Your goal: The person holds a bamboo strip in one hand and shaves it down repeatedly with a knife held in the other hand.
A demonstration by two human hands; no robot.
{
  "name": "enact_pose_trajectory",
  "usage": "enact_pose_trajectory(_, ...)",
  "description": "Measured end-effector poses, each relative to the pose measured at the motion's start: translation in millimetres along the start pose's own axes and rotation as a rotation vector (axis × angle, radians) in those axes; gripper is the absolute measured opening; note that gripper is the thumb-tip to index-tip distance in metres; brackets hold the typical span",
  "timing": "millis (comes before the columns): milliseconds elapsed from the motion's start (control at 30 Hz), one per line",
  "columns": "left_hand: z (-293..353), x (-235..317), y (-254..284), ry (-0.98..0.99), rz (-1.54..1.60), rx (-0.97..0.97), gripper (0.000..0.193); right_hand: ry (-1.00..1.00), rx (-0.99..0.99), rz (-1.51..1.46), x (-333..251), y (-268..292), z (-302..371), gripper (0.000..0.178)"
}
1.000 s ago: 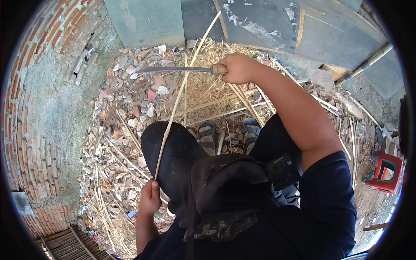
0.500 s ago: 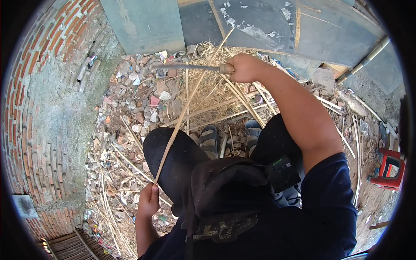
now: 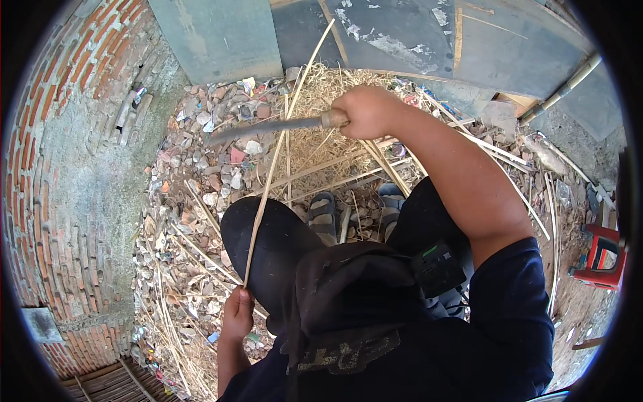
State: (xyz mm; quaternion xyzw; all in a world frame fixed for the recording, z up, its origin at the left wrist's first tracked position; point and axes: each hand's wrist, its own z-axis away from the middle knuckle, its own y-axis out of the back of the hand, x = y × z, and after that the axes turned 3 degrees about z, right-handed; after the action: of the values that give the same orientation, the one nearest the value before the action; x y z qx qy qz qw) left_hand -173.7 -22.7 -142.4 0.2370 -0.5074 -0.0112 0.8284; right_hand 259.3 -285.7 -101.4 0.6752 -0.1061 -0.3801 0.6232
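Two bare hands are at work: your left grip (image 3: 238,313) pinches the near end of a bamboo strip (image 3: 260,208), and your right grip (image 3: 367,112) is wrapped around the wooden handle (image 3: 335,118) of a machete (image 3: 268,128). The strip slants up past your left knee (image 3: 289,228), and the machete's blade crosses its upper half; whether they touch, you cannot tell from this angle.

You are over rubble ground (image 3: 201,164), broken brick and stone to the strip's left, with loose strips (image 3: 164,315) strewn left of its near end. Pale shavings (image 3: 321,153) mat the ground right of its upper half, and your sandals (image 3: 323,218) rest right of its middle.

Well to the strip's left, a brick wall (image 3: 94,187) with patchy plaster bounds your space; between the two you have a band of rubble, and the blade's tip reaches over it, apart from the wall. Sheet panels (image 3: 395,40) close off the side beyond the strip's far end, which overlaps them in view; the gap is hard to judge. Far to the strip's right, past your arm, stands a red plastic stool (image 3: 596,258).
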Motion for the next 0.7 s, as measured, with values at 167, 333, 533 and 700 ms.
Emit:
enact_pose_trajectory(167, -6, -3, 3, 0.063, 0.098, -0.043, 0.047, 0.045, -0.162, -0.135, -1, -5, -4, 0.019)
enact_pose_trajectory(333, -7, -1, 6, 0.088, 0.127, -0.102, 0.047, -0.02, -0.123, -0.185, 5, -29, -14, 0.02)
enact_pose_trajectory(533, -4, -9, 4, -0.013, 0.028, -0.053, 0.047, 0.164, -0.072, 0.015, -27, -25, -7, 0.018)
enact_pose_trajectory(700, -8, -6, 10, 0.039, -0.02, -0.054, 0.046, -0.084, -0.082, -0.132, 16, -31, -24, 0.018)
